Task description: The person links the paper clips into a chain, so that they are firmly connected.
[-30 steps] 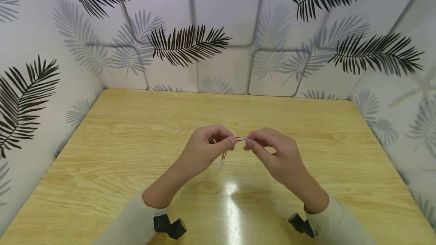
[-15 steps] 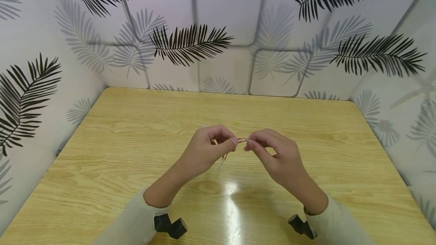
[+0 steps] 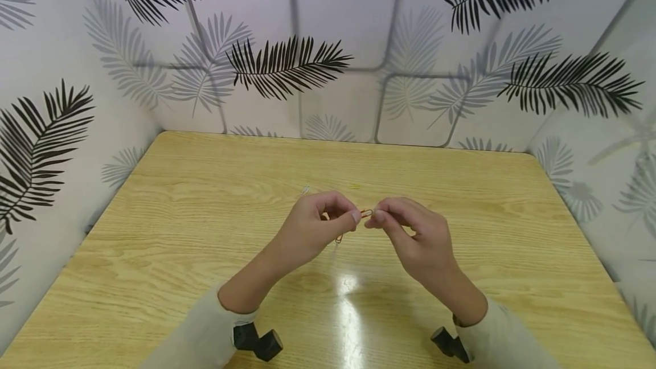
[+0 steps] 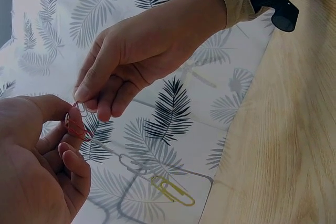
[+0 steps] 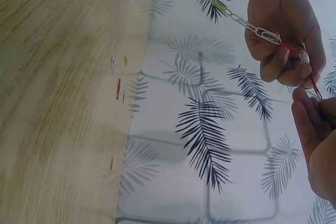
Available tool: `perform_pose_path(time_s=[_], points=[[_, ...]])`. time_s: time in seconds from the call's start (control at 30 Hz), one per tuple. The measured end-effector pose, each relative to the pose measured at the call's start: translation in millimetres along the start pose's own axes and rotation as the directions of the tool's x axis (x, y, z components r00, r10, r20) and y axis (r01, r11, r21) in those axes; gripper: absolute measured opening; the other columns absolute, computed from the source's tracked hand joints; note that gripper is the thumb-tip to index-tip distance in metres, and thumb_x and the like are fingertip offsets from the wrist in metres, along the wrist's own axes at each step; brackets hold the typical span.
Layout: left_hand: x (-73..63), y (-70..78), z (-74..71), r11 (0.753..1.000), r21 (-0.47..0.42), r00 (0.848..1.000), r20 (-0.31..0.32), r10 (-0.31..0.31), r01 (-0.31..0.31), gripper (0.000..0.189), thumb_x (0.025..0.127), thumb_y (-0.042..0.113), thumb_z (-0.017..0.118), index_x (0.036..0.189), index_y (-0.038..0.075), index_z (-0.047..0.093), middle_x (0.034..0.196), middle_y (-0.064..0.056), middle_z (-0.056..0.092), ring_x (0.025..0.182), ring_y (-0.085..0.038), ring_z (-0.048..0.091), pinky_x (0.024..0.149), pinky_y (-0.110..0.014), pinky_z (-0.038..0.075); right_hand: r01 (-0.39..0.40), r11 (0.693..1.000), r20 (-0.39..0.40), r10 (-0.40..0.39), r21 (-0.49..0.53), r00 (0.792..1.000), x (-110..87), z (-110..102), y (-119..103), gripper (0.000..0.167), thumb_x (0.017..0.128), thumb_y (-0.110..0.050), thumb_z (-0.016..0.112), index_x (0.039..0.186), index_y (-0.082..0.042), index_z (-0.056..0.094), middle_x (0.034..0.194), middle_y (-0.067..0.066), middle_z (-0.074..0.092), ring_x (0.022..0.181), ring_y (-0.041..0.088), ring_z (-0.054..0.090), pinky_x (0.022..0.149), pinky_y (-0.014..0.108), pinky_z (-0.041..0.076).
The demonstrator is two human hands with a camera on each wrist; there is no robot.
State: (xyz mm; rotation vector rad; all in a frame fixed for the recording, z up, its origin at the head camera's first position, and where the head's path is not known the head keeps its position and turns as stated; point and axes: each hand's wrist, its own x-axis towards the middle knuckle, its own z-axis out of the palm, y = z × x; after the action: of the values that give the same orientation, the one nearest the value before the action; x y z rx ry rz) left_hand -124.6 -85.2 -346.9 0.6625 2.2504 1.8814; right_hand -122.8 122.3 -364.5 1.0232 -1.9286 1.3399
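My left hand [image 3: 320, 224] pinches a chain of linked paper clips between thumb and index finger. A red paper clip [image 3: 366, 213] bridges the small gap between the two hands. Close by on the right, my right hand [image 3: 410, 235] pinches at its far end, where a white paper clip [image 4: 82, 109] shows in the left wrist view. From the left hand hangs the rest of the chain: red, then a pale paper clip [image 5: 266, 35], with a yellow paper clip [image 5: 217, 6] at the tail. Fingers hide part of the links.
Several loose paper clips lie on the wooden table [image 3: 179, 215], among them a red clip [image 5: 118, 88], a yellow clip [image 3: 355, 186] and a white clip [image 3: 305, 189]. Leaf-patterned white panels [image 3: 333, 101] stand behind and at both sides of the table.
Both hands shift very slightly right and toward the body, still pinching. The red clip between them tilts a little, its right end reaching up to the right fingertips.
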Motion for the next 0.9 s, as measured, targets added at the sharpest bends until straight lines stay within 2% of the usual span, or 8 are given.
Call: perform_pose_path(time_s=[0.23,0.47,0.73,0.9], points=[[0.4,-0.8,1.9,1.0,0.007,1.0,-0.016,-0.016,0.016,0.01,0.097,0.018,0.065,0.094,0.011,0.072,0.081,-0.002,0.064,0.068,-0.015,0.051,0.058,-0.024,0.041,0.06,0.998,-0.014,-0.061,-0.036,0.998,0.6,1.3,1.7,0.021,0.099,-0.016,0.064,0.091,0.002,0.069,0.082,0.009,0.072,0.076,0.016,0.074,0.071,0.018,0.056],[0.6,-1.9,3.8,0.999,-0.004,0.998,-0.039,-0.04,0.04,0.01,0.097,0.017,0.066,0.092,0.011,0.071,0.077,-0.002,0.061,0.064,-0.014,0.047,0.053,-0.023,0.038,0.1,0.993,-0.021,-0.101,-0.056,0.995,-0.2,2.8,5.8,0.02,0.098,-0.015,0.065,0.093,0.004,0.07,0.083,0.011,0.073,0.076,0.018,0.075,0.069,0.017,0.056],[0.6,-1.2,6.3,0.999,-0.038,0.998,-0.051,-0.031,0.029,0.01,0.096,0.017,0.065,0.094,0.011,0.072,0.083,-0.012,0.065,0.067,-0.014,0.049,0.055,-0.023,0.037,0.113,0.992,-0.046,-0.116,-0.047,0.992,-0.2,2.2,6.7,0.021,0.097,-0.014,0.066,0.094,0.007,0.07,0.084,0.015,0.074,0.081,0.017,0.076,0.07,0.018,0.057],[0.8,-3.0,4.2,0.998,-0.046,0.998,-0.046,-0.036,0.034,0.01,0.096,0.018,0.065,0.094,0.011,0.072,0.082,-0.004,0.066,0.068,-0.014,0.05,0.056,-0.023,0.038,0.13,0.99,-0.043,-0.133,-0.057,0.99,-0.1,3.7,3.5,0.022,0.097,-0.016,0.065,0.092,0.005,0.069,0.083,0.014,0.073,0.079,0.017,0.075,0.071,0.018,0.056]])
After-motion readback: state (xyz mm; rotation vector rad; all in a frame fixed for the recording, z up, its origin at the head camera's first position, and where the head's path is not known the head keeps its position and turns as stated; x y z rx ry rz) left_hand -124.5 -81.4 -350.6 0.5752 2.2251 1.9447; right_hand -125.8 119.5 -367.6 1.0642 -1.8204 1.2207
